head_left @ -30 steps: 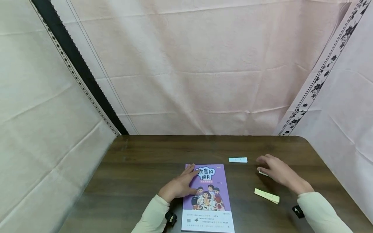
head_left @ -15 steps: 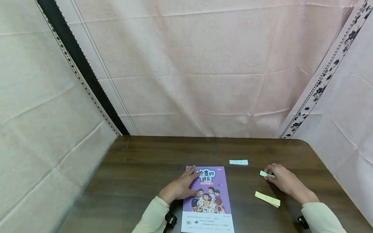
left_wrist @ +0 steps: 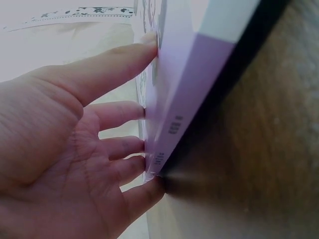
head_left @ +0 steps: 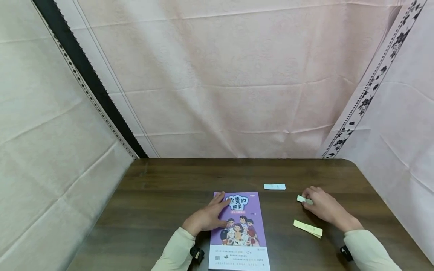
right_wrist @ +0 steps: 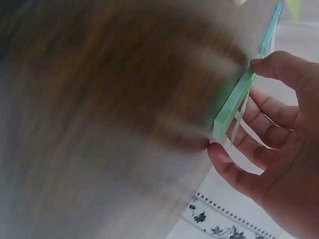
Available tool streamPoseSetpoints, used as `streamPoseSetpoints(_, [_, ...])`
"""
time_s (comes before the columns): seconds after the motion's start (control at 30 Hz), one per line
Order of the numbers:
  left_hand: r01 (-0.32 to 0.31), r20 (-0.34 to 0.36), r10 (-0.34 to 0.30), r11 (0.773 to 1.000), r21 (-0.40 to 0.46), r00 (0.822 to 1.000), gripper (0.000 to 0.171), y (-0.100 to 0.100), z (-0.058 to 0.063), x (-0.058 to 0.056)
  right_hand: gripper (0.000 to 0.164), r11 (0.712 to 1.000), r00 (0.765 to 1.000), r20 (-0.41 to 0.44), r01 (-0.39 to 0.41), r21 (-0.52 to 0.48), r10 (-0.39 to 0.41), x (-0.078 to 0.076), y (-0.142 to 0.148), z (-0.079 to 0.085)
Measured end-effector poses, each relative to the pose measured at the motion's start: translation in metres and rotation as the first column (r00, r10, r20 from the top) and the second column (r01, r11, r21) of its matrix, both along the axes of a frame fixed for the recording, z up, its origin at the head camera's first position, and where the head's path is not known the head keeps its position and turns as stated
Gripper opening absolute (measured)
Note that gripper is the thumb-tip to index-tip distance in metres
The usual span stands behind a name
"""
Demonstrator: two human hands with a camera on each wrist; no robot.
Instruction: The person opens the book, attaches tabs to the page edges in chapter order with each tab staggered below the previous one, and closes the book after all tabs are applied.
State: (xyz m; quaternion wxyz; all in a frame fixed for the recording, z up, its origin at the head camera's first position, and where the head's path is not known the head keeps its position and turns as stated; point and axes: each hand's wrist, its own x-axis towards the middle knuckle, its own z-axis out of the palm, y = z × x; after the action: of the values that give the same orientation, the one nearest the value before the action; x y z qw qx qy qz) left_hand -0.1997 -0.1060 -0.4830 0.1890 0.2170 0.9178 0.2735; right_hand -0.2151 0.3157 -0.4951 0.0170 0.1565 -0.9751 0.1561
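The dark wooden worktop [head_left: 162,210] gives firm backing, so small paper is best handled low over it, where a slip costs little. The purple book [head_left: 239,234] lies flat on it, cover up, in front of the person. The left hand [head_left: 207,219] is spread over the book's far left part, thumb and fingers apart on the cover; light, even pressure there should be enough to steady the book without skewing it. One lower finger reaches the spine corner, and I cannot tell whether it also touches the worktop.

The right hand [head_left: 323,207] pinches the small green sticky pad, thumb and finger on its edges, to the right of the book. That edge hold looks right for something so thin; squeezing harder could bow it. The yellow strips [head_left: 307,228] lie on the nearer side of this hand, and the blue strip [head_left: 274,186] farther off to its left, so a lifted wrist avoids brushing either. The green sticky pad [head_left: 303,199] sits between those two. Smallest of all, a loose green leaf [right_wrist: 238,124] stands away from the pad in the right wrist view; care not to crease it seems the finest point.
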Motion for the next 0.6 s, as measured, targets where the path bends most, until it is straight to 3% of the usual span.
streamPoseSetpoints(0.4, [0.002, 0.007, -0.002, 1.000, 0.010, 1.000, 0.080, -0.001, 0.000, 0.000, 0.014, 0.995, 0.995, -0.007, -0.101, 0.007, 0.101, -0.009, -0.035, 0.006])
streamPoseSetpoints(0.6, [0.013, 0.015, -0.013, 1.000, 0.000, 1.000, 0.080, -0.001, 0.000, 0.000, 0.013, 0.980, 0.977, -0.099, -0.183, 0.082, 0.191, -0.015, -0.051, 0.005])
